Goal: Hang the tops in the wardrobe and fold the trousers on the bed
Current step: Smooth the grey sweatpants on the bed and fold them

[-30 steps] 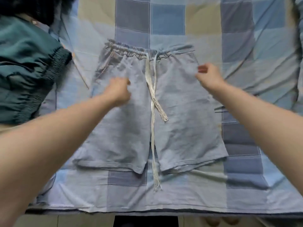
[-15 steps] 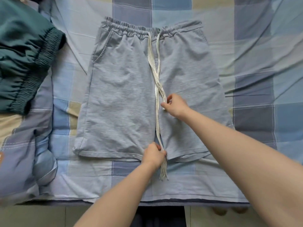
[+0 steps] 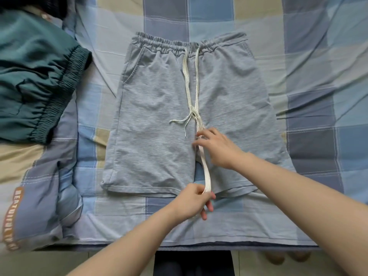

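- checked bedsheet (image 3: 298, 46) on the bed, partial orange lettering "beautiful" at its left edge
- grey shorts (image 3: 159, 126) lie flat, centred
- left hand (image 3: 194, 202) and right hand (image 3: 216, 146) each pinch the white drawstring (image 3: 206, 174)

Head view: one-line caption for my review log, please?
Both hands, left hand and right hand, hold the white drawstring over grey shorts on the bed.

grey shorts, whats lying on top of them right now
On the grey jersey shorts lie two white flat drawstrings; the left hand pinches one end, the right hand holds it midway. The right hand covers part of that cord.
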Motion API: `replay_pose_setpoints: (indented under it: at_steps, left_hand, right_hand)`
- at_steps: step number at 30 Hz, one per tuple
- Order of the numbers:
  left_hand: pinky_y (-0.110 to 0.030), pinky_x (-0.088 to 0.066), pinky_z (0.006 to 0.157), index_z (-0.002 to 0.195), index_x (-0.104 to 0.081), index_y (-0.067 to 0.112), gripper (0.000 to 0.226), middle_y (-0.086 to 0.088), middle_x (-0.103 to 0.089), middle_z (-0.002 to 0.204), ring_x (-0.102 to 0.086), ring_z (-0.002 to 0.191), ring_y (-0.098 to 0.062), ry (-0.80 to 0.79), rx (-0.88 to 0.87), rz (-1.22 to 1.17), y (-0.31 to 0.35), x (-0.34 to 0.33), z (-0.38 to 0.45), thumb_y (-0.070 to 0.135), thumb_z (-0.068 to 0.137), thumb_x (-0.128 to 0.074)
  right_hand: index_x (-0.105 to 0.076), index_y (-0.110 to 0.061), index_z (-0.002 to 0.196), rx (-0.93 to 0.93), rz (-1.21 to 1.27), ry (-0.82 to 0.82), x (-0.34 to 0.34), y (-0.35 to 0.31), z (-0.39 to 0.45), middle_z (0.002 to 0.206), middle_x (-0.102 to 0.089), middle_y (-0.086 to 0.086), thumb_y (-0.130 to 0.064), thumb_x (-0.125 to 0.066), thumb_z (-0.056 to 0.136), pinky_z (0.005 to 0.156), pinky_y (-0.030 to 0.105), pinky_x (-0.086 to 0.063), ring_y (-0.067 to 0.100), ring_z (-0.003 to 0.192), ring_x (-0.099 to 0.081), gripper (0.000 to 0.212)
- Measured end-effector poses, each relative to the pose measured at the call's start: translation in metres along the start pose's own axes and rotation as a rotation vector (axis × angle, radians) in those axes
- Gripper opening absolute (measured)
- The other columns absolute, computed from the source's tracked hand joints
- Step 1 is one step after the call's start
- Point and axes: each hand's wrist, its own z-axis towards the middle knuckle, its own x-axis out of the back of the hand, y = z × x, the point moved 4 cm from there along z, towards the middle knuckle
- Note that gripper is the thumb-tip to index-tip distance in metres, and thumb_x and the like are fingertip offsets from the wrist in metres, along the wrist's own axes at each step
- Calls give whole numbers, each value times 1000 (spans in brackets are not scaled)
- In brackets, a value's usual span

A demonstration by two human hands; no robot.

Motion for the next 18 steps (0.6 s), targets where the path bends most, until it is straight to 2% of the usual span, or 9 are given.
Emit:
replay_pose_setpoints:
  at_steps: [3,6,9,12,13,14,15,16,18]
  left_hand:
    - [-25,-38,48,75,-60,5,26,3,-59,54,-51,44,-14,-24,-84,254,32,41,-16,19,96,-57]
    - [-18,-39,47,75,-63,3,29,6,-55,52,-50,44,-7,3,-188,530,90,98,-22,22,97,-59]
    - [-10,-41,50,89,-73,15,13,9,-61,57,-54,46,2,165,-347,749,174,159,-12,22,94,-63]
    - [-10,-44,57,109,-73,15,19,-1,-72,80,-60,57,2,529,-522,834,252,209,18,17,93,-63]
    - [-12,-47,66,119,-69,17,27,-7,-73,98,-66,73,-3,602,-549,849,270,218,31,19,94,-62]
    - [-19,-48,84,134,-58,20,40,-11,-67,121,-66,101,-13,622,-527,899,280,223,47,23,94,-62]
    - [-31,-39,105,147,-40,24,58,-12,-51,143,-50,128,-26,590,-433,1008,280,224,63,30,94,-62]
    - [-43,-23,116,155,-20,29,76,-11,-30,158,-27,144,-35,534,-300,1127,272,221,78,38,93,-62]
    - [-58,-1,117,153,7,40,95,-7,7,164,8,148,-40,474,-121,1238,244,207,98,48,89,-63]
  right_hand:
    - [-57,-28,127,17,-34,-46,-5,7,-9,151,-30,-5,-4,-53,82,108,39,-32,22,140,-18,52]
    - [-65,-19,115,-38,122,73,-1,15,-10,144,-43,-2,-9,-56,84,105,36,-34,23,135,-31,33]
    - [-64,-13,112,-128,278,136,4,25,-4,124,-57,3,-12,-57,85,98,30,-35,25,118,-47,28]
    - [-60,-15,118,-167,374,164,6,25,9,114,-59,5,-11,-58,84,95,29,-36,23,111,-51,34]
    - [-60,-16,119,-185,400,178,7,25,15,113,-59,5,-11,-57,83,96,29,-37,22,111,-51,36]
    - [-59,-17,120,-210,410,184,6,25,19,113,-59,6,-11,-57,83,96,29,-37,22,111,-51,37]
    - [-59,-17,120,-240,413,178,5,25,24,113,-59,6,-12,-56,84,96,29,-37,22,111,-51,37]
    - [-59,-16,121,-272,414,166,4,25,27,113,-60,7,-12,-55,85,98,30,-38,24,112,-51,36]
    - [-61,-13,118,-330,411,128,1,27,30,115,-60,10,-10,-53,87,99,33,-41,27,112,-52,32]
